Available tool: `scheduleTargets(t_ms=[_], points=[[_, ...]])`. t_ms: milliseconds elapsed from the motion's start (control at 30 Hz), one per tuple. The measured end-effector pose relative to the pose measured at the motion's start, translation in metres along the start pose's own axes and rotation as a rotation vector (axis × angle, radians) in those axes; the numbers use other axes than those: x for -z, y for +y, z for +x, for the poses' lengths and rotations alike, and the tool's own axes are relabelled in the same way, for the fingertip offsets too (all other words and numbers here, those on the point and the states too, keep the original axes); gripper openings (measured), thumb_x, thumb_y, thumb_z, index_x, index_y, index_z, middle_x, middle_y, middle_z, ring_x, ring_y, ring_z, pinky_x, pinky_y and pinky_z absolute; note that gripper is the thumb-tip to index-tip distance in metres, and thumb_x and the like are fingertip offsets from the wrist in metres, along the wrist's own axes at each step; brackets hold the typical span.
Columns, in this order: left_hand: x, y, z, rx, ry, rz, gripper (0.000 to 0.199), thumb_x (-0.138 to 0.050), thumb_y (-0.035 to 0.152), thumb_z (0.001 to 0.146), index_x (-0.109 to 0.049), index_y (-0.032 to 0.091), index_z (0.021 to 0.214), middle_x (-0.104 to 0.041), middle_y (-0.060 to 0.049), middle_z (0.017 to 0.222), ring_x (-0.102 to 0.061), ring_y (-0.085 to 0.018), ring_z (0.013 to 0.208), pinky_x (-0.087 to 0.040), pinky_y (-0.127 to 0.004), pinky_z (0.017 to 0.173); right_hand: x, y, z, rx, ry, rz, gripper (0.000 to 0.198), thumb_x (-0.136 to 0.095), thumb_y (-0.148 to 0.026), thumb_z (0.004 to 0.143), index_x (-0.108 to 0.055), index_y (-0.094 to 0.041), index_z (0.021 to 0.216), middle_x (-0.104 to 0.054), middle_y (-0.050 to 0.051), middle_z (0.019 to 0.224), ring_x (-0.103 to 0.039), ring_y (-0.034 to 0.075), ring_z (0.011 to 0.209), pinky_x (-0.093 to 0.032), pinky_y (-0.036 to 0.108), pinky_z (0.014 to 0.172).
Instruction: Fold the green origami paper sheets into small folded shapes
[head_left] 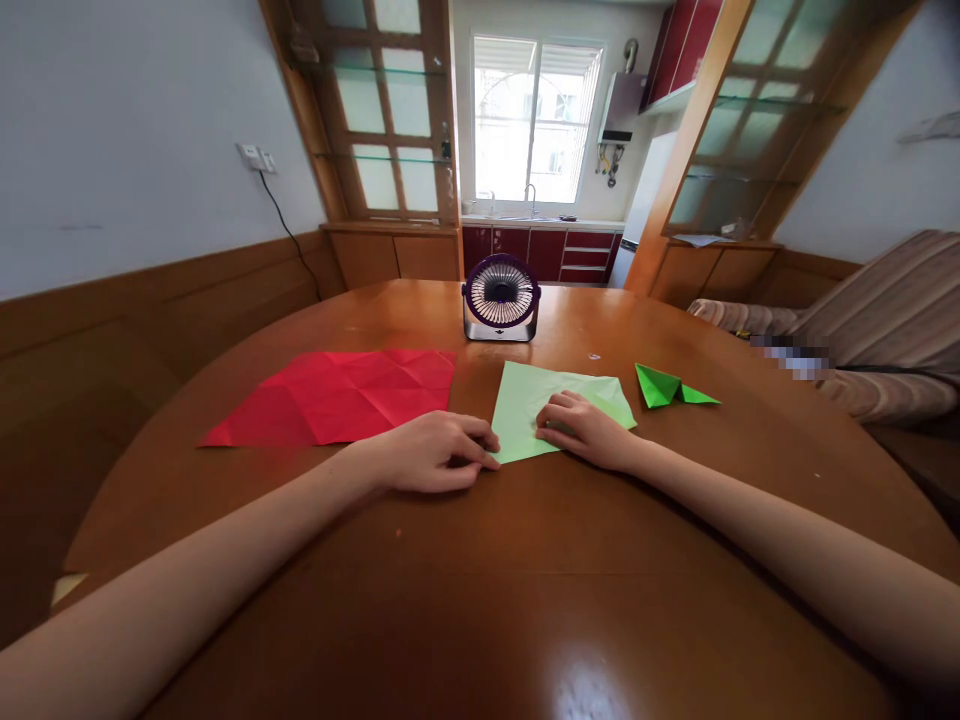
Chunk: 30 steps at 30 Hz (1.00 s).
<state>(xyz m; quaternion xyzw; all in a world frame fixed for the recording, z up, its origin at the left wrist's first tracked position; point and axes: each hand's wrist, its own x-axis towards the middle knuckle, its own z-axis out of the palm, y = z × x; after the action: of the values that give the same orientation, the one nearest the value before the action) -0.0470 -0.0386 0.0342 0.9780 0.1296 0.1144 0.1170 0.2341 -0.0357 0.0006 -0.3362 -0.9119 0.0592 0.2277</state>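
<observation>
A light green sheet of paper (525, 400) lies on the table in front of me, with creases and a slightly raised right side. At its near left corner, my left hand (442, 452) has its fingertips and thumb close together on the paper. My right hand (589, 430) rests over the sheet's near right part, fingers curled and bunched against it; what lies under the palm is hidden. Just left of my left hand is a large red sheet (360, 395) with fold lines. To the right sits a folded bright green paper piece (660, 386) with pointed ends.
A small purple desk fan (501, 295) stands beyond the papers on the rounded wooden table (480, 600). A striped sofa (885, 310) is at the right. Farther back are glass-shelved cabinets (390, 110) and a kitchen window (536, 120).
</observation>
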Motion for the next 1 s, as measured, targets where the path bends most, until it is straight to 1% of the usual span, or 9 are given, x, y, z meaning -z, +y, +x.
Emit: scheduleTargets(t_ms=[233,367,500,567,700,867,1000], points=[[-0.002,0.002,0.000,-0.027,0.012,0.059,0.035,-0.049,0.011,0.083,-0.071,0.021,0.109,-0.066,-0.006,0.111,-0.065,-0.018,0.092,-0.049,-0.027,0.082,0.000,0.000,0.000,0.004,0.004,0.001,0.022,-0.047,-0.036,0.098,-0.060,-0.020,0.091,-0.059,0.006,0.090,-0.052,0.020,0.087,-0.043,0.035,0.082],[-0.004,0.001,0.000,-0.036,0.048,0.048,0.033,-0.049,0.012,0.083,-0.071,0.021,0.107,-0.066,-0.007,0.111,-0.064,-0.018,0.092,-0.049,-0.027,0.082,0.000,0.000,0.000,0.002,0.001,0.007,0.021,-0.048,-0.035,0.097,-0.060,-0.020,0.091,-0.059,0.006,0.090,-0.052,0.019,0.087,-0.043,0.035,0.082],[-0.008,0.001,0.002,-0.053,0.098,0.073,0.029,-0.048,0.014,0.086,-0.071,0.020,0.103,-0.067,-0.007,0.104,-0.064,-0.018,0.090,-0.049,-0.027,0.081,0.000,0.000,0.000,0.000,0.003,0.013,0.022,-0.048,-0.036,0.097,-0.060,-0.020,0.092,-0.060,0.006,0.090,-0.052,0.020,0.087,-0.044,0.035,0.082],[-0.011,0.002,0.004,-0.059,0.119,0.106,0.029,-0.047,0.017,0.088,-0.070,0.020,0.107,-0.067,-0.007,0.099,-0.063,-0.017,0.086,-0.048,-0.027,0.078,0.000,0.000,0.000,-0.002,0.006,0.014,0.023,-0.047,-0.037,0.097,-0.061,-0.020,0.092,-0.060,0.006,0.090,-0.052,0.020,0.087,-0.044,0.035,0.082],[-0.017,0.004,0.009,-0.053,0.138,0.200,0.034,-0.044,0.024,0.093,-0.064,0.019,0.121,-0.063,-0.008,0.090,-0.059,-0.017,0.080,-0.047,-0.028,0.074,0.000,-0.001,0.000,-0.003,0.008,0.011,0.025,-0.045,-0.039,0.098,-0.061,-0.020,0.092,-0.060,0.007,0.090,-0.052,0.020,0.087,-0.044,0.036,0.082],[-0.022,0.005,0.012,-0.053,0.142,0.258,0.032,-0.045,0.032,0.096,-0.068,0.022,0.115,-0.060,-0.007,0.087,-0.056,-0.018,0.079,-0.046,-0.030,0.074,0.001,0.000,0.001,0.000,-0.002,0.014,0.025,-0.046,-0.039,0.097,-0.061,-0.020,0.092,-0.061,0.007,0.090,-0.053,0.020,0.086,-0.045,0.036,0.081],[-0.022,0.005,0.012,-0.072,0.131,0.301,0.033,-0.044,0.034,0.097,-0.068,0.022,0.116,-0.059,-0.008,0.087,-0.056,-0.018,0.079,-0.046,-0.030,0.074,0.001,0.002,0.001,0.004,-0.014,0.001,0.024,-0.047,-0.038,0.097,-0.061,-0.020,0.093,-0.061,0.007,0.091,-0.053,0.020,0.087,-0.044,0.035,0.081]])
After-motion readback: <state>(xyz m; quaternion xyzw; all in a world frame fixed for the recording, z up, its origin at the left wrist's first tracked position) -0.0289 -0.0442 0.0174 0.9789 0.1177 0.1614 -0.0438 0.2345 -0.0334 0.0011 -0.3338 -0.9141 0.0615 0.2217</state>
